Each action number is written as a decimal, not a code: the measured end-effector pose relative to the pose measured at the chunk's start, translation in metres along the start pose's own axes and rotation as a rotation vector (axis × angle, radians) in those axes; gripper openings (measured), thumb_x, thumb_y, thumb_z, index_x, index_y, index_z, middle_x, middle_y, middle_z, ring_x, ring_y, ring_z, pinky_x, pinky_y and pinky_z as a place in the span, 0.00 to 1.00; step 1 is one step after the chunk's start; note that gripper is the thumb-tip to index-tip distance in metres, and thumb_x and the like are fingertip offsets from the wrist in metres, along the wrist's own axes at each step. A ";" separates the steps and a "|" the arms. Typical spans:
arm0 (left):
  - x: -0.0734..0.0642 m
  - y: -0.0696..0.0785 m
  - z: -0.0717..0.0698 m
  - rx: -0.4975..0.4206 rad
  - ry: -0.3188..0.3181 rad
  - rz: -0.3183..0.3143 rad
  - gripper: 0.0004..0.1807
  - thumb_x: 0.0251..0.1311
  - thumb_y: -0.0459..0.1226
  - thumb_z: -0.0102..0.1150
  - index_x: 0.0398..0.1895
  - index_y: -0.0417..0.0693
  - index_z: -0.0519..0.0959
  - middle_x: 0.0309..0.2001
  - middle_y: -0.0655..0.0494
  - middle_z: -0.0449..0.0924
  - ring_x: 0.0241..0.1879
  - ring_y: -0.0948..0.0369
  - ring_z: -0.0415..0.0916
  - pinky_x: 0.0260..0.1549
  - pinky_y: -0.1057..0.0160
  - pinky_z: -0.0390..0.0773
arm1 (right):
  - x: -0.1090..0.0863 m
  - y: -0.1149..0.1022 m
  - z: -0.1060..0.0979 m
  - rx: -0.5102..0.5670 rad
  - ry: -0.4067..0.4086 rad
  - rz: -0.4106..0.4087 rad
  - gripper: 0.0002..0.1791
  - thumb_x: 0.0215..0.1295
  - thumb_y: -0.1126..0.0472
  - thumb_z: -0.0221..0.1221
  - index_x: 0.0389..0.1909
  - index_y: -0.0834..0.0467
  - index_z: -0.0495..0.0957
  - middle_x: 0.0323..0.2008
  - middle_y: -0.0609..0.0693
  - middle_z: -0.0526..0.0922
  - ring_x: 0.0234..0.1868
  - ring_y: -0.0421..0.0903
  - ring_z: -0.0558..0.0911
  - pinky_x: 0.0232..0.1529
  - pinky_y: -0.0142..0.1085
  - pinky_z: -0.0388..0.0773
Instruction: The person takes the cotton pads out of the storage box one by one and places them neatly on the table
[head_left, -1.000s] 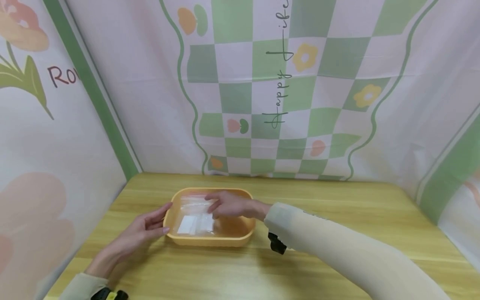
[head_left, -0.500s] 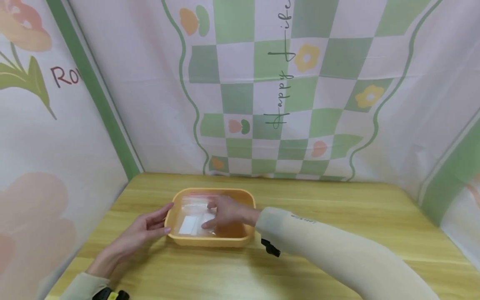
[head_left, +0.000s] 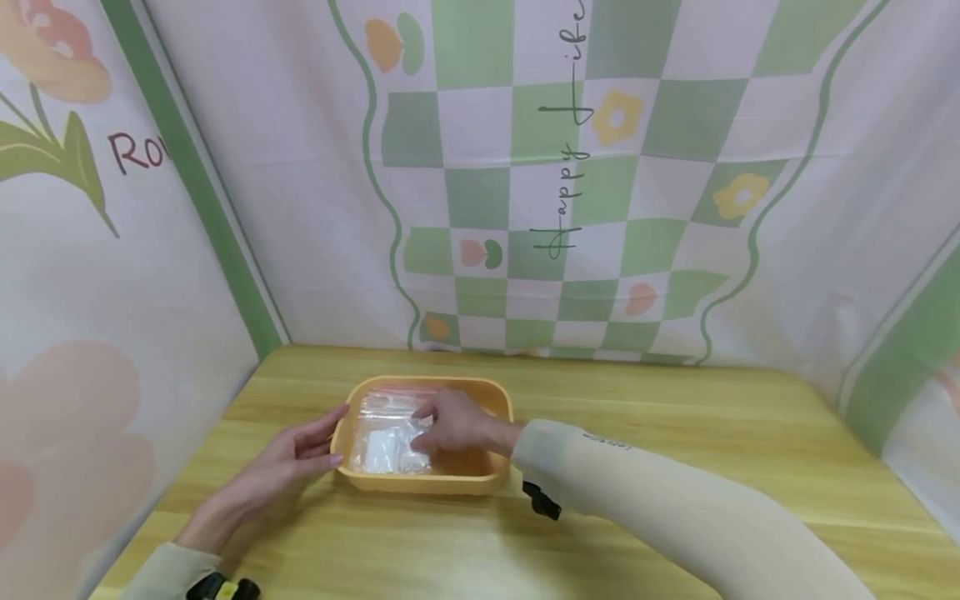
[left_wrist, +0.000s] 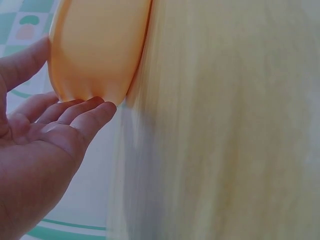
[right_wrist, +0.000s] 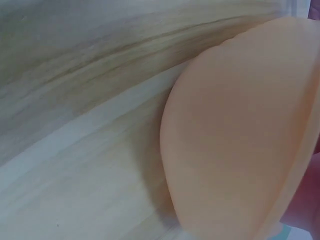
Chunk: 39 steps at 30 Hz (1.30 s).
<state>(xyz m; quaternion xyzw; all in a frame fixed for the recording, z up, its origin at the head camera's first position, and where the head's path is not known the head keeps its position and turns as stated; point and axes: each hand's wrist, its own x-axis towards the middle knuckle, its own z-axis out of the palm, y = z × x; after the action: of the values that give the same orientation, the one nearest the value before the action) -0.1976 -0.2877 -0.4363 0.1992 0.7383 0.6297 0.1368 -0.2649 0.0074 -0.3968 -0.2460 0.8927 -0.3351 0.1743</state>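
Note:
A yellow-orange plastic basin stands on the wooden table. Inside its left part lies a clear zip-lock bag with a reddish seal strip and a white patch on it. My right hand reaches into the basin and grips the bag's right side with thumb and fingers curled in. At the basin's left end is my left hand, its extended fingers and thumb touching the outer wall and rim. The left wrist view shows those fingertips against the basin's end. From the right wrist, the basin wall hides most of the right hand.
The wooden tabletop extends around the basin on every side. Behind it hangs a white curtain with green checks, and another printed curtain hangs at the left. Black wrist devices sit on both arms.
My right hand has lowered onto the bag and its fingers have curled in. The bag, flatter before, now looks more crinkled. My left hand stays at the basin's end.

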 end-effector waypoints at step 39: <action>0.000 0.001 0.002 -0.052 -0.044 0.017 0.45 0.72 0.28 0.61 0.82 0.29 0.45 0.79 0.26 0.42 0.72 0.45 0.66 0.63 0.62 0.76 | -0.008 -0.022 0.001 0.486 0.042 -0.031 0.49 0.55 0.71 0.78 0.77 0.64 0.66 0.76 0.58 0.68 0.27 0.48 0.88 0.30 0.37 0.89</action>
<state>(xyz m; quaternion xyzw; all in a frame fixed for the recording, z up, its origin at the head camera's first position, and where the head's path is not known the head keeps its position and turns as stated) -0.1962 -0.2860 -0.4354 0.2157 0.7168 0.6452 0.1529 -0.2511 -0.0032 -0.3808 -0.2035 0.7855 -0.5476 0.2046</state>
